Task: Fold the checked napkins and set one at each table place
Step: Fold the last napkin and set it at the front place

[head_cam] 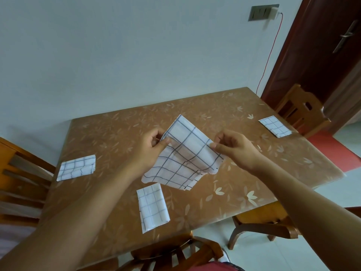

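- Pinches the left edge of the loose napkin point(187, 159) with the left hand point(151, 145), thumb on top and fingers curled underneath.
- Same deal with the right hand point(234, 147): grips the right edge between the thumb and bent fingers.
- Holds that napkin up over the middle of the tabletop point(117, 130), partly doubled over, top corner pointing away, layers fanned out at the lower corner. Can't tell whether the bottom edge touches the surface.
- Just below it, flat by the near edge: near folded napkin point(152, 207), a tidy rectangle.
- Off by the left edge, well apart from the hands: left folded napkin point(77, 167), right in front of the left chair point(21, 184).
- Over at the far right edge: right folded napkin point(274, 126), next to the right chair point(300, 110).
- Brown glossy tabletop with a pale flower print all over, btw.
- Tucked in at the near side: near chair point(175, 253), wooden, plus another wooden seat point(263, 222) further right.
- Behind everything: pale wall, switch panel point(263, 11) up high with a red cable point(271, 49) running down from it, and a dark door point(322, 45) with a lever handle point(344, 36) on the right.
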